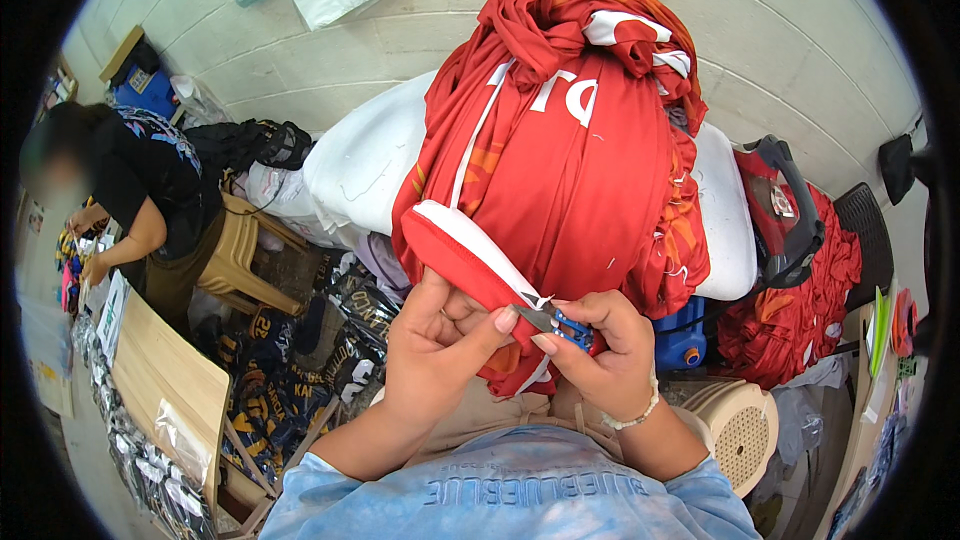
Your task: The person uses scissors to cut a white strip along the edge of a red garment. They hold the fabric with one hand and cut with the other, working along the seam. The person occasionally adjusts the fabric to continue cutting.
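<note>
In the middle of the head view, my left hand (440, 350) is closed on a strip of red fabric with a white band (460, 245), its thumb beside the cut end. My right hand (605, 350) is closed round blue-handled thread snips (567, 328), whose metal blades point left and lie at the white band's lower end, next to my left thumb. Just beyond both hands, a large heap of red garments (560, 180) with white lettering and orange patterns rests on a white padded board (350, 150).
At the left, a co-worker (150, 200) bends over colourful items, near a tan plastic chair (240, 265), dark garments (270, 350) and a wooden board (150, 350). At the right are a grey-red appliance (775, 210), more red fabric (780, 330), a blue container (680, 335) and a plastic stool (740, 430).
</note>
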Demonstrator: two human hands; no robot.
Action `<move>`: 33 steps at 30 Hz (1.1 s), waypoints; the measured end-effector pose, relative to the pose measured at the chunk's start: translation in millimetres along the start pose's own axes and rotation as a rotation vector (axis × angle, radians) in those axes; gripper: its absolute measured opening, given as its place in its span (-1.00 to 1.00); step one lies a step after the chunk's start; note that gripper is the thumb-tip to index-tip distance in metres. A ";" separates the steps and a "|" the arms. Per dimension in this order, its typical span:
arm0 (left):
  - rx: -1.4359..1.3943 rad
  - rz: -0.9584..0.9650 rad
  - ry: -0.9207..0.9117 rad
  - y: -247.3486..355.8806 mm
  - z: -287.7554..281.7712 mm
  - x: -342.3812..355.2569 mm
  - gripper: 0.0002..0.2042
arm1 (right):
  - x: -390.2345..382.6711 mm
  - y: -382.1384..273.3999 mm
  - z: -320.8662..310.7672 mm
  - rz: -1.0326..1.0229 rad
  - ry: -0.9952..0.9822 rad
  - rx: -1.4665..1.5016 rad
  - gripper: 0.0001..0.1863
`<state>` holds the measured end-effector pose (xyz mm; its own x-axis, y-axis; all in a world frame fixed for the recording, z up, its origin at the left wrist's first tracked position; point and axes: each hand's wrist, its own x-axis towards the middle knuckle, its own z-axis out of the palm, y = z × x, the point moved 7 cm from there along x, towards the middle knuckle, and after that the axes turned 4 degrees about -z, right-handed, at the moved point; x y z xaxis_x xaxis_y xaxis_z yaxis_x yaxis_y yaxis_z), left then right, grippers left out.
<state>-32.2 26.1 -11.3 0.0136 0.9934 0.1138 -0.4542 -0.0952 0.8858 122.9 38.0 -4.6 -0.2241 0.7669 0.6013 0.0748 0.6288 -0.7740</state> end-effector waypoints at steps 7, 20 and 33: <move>0.008 0.003 0.031 1.5 1.0 -0.5 -0.59 | 4.0 -6.3 -3.1 -0.059 -0.020 -0.157 -0.72; -0.077 0.014 0.112 7.5 -12.2 10.2 -0.46 | -13.2 27.6 5.3 0.323 -0.146 0.183 -0.81; -0.129 -0.044 0.059 2.1 -7.6 6.1 -0.41 | -9.5 6.3 -2.6 0.012 -0.037 -0.038 -0.66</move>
<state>-39.8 32.5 -12.2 -0.0150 0.9988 0.0461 -0.5653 -0.0465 0.8236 128.0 35.0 -14.7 -0.2586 0.7695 0.5839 0.1144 0.6246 -0.7725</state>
